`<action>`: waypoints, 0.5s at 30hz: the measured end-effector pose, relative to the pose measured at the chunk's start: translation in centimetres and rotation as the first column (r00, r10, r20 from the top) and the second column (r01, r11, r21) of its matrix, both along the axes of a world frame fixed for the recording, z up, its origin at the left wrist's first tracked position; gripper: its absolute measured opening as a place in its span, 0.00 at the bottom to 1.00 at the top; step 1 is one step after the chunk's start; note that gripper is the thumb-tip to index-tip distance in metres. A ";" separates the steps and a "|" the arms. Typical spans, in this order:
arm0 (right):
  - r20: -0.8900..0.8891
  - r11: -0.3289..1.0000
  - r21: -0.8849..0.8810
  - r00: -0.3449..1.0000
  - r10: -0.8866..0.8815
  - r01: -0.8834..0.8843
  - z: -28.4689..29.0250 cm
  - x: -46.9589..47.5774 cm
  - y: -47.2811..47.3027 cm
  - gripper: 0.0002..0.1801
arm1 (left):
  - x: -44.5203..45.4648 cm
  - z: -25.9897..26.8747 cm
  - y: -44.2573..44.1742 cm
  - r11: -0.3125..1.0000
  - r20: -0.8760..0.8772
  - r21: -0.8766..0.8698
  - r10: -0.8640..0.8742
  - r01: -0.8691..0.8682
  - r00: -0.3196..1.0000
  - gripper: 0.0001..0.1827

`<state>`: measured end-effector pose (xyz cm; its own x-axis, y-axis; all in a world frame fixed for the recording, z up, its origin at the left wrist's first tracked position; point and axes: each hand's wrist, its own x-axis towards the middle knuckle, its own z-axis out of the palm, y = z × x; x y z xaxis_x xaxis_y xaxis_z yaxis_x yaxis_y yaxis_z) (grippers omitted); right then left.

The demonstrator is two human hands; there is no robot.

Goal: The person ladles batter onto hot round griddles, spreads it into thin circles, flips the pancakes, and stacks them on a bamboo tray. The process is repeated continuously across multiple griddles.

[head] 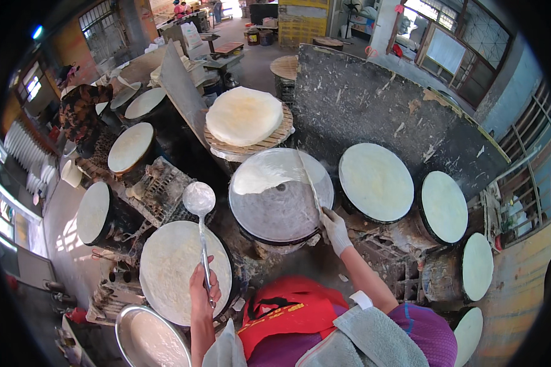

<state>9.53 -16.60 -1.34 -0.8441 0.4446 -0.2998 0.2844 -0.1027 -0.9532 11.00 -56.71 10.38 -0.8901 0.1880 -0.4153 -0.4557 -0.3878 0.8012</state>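
Note:
My left hand [204, 283] grips the handle of a metal ladle [199, 198], whose bowl is coated with pale batter. The ladle is above a round griddle covered by a pale flatbread sheet [174, 270]. In a whitish glove, my right hand [335, 229] holds a long thin spreader [308, 176] across the round griddle [275, 215] in front of me. White batter [261, 174] covers part of that griddle's far side, while its near side shows bare grey metal. A metal basin of batter [154, 339] stands at the lower left.
Behind the middle griddle, a stack of pale flatbreads [244, 115] lies on a slatted round rack [282, 133]. Coated griddles [376, 182] stand to the right and left. A dark upright panel [372, 101] rises behind. Another person [80, 112] bends over griddles at the far left.

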 end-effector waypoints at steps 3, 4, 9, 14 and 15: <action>-0.098 0.969 0.173 0.976 0.193 -0.174 -1.7 -2.4 -2.0 0.25 | -0.7 -0.8 0.2 0.999 -0.021 -0.003 -0.042 0.042 0.999 0.24; -0.050 0.943 0.186 0.955 0.291 -0.277 -1.2 -2.6 -3.5 0.26 | -0.8 -0.9 0.1 0.999 -0.026 -0.011 -0.048 0.048 0.999 0.24; -0.002 0.967 -0.151 0.978 0.210 -0.208 3.1 -2.8 -2.3 0.26 | 0.2 -0.4 1.1 1.000 0.025 -0.023 -0.002 0.002 1.000 0.23; 0.127 0.818 -0.072 0.808 0.575 -0.571 2.5 -5.7 1.0 0.25 | 1.1 -1.4 3.1 0.996 0.023 -0.063 0.057 -0.055 0.998 0.24; 0.111 0.783 -0.182 0.779 0.617 -0.595 3.9 -4.5 2.2 0.25 | 1.9 -1.7 3.0 0.993 0.022 -0.072 0.090 -0.088 0.996 0.24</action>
